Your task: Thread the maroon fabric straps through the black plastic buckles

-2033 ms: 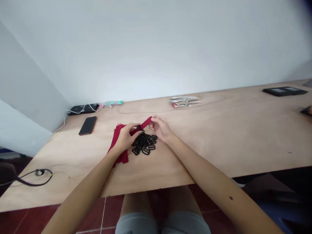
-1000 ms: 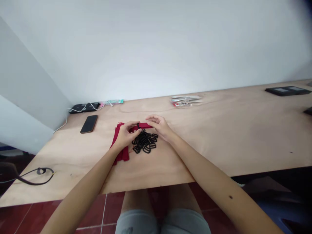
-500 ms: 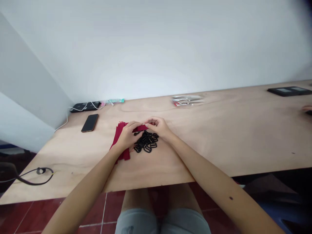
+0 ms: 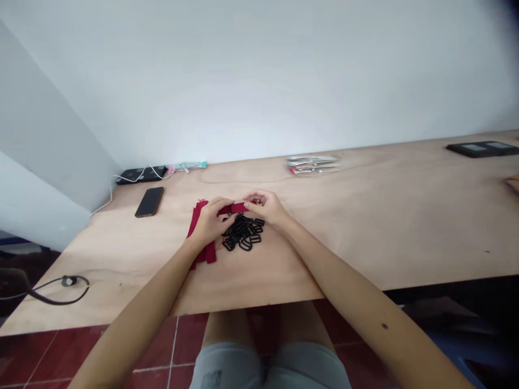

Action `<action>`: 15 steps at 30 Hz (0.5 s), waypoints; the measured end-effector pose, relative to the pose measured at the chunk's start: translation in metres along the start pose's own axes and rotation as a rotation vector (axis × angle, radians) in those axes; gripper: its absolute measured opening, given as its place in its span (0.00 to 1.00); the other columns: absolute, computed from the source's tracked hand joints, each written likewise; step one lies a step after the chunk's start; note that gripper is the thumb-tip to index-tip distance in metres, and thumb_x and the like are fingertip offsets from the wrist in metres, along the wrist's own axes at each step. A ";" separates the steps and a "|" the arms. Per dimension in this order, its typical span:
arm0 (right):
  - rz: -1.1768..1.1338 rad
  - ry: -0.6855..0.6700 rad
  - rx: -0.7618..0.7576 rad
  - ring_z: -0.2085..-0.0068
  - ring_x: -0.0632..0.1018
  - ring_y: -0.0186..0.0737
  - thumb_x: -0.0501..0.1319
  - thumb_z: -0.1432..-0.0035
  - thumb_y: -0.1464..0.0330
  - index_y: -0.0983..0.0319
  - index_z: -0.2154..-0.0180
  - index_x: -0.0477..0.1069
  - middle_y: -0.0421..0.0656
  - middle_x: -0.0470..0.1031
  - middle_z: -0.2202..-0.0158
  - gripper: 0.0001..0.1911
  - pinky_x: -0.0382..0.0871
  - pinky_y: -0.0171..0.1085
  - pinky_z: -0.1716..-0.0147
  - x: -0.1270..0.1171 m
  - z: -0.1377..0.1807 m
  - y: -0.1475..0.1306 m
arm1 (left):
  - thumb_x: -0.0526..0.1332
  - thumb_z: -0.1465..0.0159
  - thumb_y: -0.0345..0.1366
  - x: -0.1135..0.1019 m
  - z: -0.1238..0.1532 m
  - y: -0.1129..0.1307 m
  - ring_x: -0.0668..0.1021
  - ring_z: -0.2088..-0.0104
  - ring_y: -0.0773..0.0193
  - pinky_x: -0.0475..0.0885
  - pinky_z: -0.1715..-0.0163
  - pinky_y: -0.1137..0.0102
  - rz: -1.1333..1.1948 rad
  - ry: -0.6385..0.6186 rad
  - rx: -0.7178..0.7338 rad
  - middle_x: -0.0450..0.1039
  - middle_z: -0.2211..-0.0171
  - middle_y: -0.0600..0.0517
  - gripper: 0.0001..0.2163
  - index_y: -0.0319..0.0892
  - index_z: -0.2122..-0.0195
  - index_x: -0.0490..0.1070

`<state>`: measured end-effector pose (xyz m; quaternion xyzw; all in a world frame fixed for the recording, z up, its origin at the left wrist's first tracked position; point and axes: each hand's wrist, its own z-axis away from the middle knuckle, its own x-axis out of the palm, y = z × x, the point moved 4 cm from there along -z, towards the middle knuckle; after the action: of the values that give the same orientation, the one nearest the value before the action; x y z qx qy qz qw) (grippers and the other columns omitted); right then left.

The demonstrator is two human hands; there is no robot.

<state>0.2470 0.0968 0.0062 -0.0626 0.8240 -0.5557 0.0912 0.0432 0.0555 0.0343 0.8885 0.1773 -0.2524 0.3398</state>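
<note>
The left hand (image 4: 211, 220) and right hand (image 4: 269, 208) pinched a red strap (image 4: 240, 207) over the wooden bench (image 4: 385, 221), whose far edge met a pale wall (image 4: 259, 81).

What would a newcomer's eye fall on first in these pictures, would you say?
Most likely the red strip, held between the left grip and the right grip, vivid against the pale wooden table. Just below it in the view lies a heap of black buckles, with the pile of red fabric to its left, partly hidden by the left grip. After that, perhaps the dark phone, lying farther left on the table.
</note>
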 end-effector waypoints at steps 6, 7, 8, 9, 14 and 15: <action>0.087 -0.001 -0.070 0.64 0.79 0.41 0.70 0.45 0.63 0.62 0.61 0.80 0.44 0.83 0.64 0.11 0.71 0.39 0.63 0.000 -0.001 -0.003 | 0.69 0.35 0.32 0.001 0.000 -0.001 0.83 0.52 0.55 0.80 0.50 0.59 -0.015 -0.038 0.021 0.82 0.53 0.46 0.13 0.43 0.49 0.79; 0.094 0.007 -0.068 0.65 0.79 0.41 0.70 0.45 0.63 0.62 0.61 0.80 0.44 0.83 0.65 0.12 0.70 0.39 0.64 -0.001 -0.001 -0.003 | 0.68 0.35 0.32 0.001 0.000 -0.001 0.83 0.52 0.55 0.80 0.50 0.59 -0.015 -0.037 0.021 0.82 0.53 0.46 0.13 0.44 0.49 0.79; 0.097 0.012 -0.065 0.66 0.78 0.40 0.70 0.44 0.62 0.62 0.60 0.80 0.44 0.83 0.65 0.12 0.70 0.39 0.64 -0.002 -0.001 -0.003 | 0.68 0.34 0.32 0.001 0.000 -0.001 0.83 0.52 0.55 0.80 0.50 0.59 -0.013 -0.037 0.021 0.82 0.53 0.46 0.13 0.44 0.49 0.79; 0.098 0.014 -0.063 0.66 0.78 0.40 0.70 0.45 0.62 0.62 0.60 0.80 0.44 0.83 0.65 0.12 0.69 0.39 0.65 -0.002 -0.001 -0.003 | 0.68 0.34 0.33 0.001 0.000 -0.001 0.83 0.52 0.55 0.80 0.49 0.58 -0.010 -0.038 0.021 0.82 0.52 0.46 0.13 0.44 0.48 0.79; 0.106 0.000 -0.060 0.64 0.79 0.42 0.71 0.45 0.61 0.61 0.61 0.80 0.45 0.83 0.64 0.12 0.71 0.40 0.62 -0.003 -0.001 -0.006 | 0.68 0.34 0.32 0.000 -0.001 0.002 0.83 0.51 0.54 0.81 0.48 0.57 -0.022 -0.076 0.023 0.82 0.52 0.45 0.14 0.44 0.47 0.79; 0.109 -0.006 -0.061 0.63 0.79 0.43 0.71 0.45 0.61 0.61 0.61 0.80 0.45 0.83 0.64 0.12 0.72 0.40 0.61 -0.003 0.000 -0.007 | 0.68 0.34 0.32 0.000 -0.001 0.002 0.83 0.51 0.53 0.81 0.48 0.57 -0.034 -0.084 0.024 0.82 0.52 0.45 0.14 0.44 0.47 0.79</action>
<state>0.2499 0.0952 0.0129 -0.0222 0.8425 -0.5243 0.1218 0.0441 0.0541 0.0361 0.8780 0.1751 -0.2972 0.3319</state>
